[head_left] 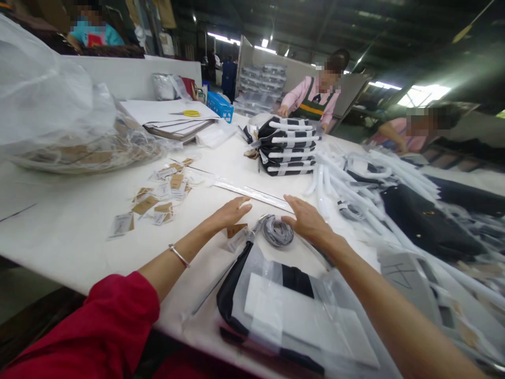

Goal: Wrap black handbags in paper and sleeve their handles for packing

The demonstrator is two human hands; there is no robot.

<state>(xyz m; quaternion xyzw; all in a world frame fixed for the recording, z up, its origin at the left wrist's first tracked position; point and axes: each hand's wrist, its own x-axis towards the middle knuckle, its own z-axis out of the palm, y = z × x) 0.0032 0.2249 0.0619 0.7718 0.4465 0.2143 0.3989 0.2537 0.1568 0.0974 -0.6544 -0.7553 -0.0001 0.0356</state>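
Grip of left hand (pixel 229 214) and right hand (pixel 311 221) is wide, holding nothing, near the coiled strap (pixel 275 236), probably wound to stay tidy, while the black bag (pixel 298 282) lies nearer on the worktop (pixel 79 226), wrapped presumably against scratches.

Yellow-hndl scissors (pixel 190 113) on wht sheets (pixel 144 110); blue box (pixel 220 107) nr; 1 co-worker (pixel 315 100) w/ pink sleeves (pixel 295 91), grn apron (pixel 309 108).

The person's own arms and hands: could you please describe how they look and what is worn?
The left hand and right hand wear no gloves. A silver-coloured bangle circles the left wrist; a loose red sleeve covers the upper left arm. No right sleeve shows.
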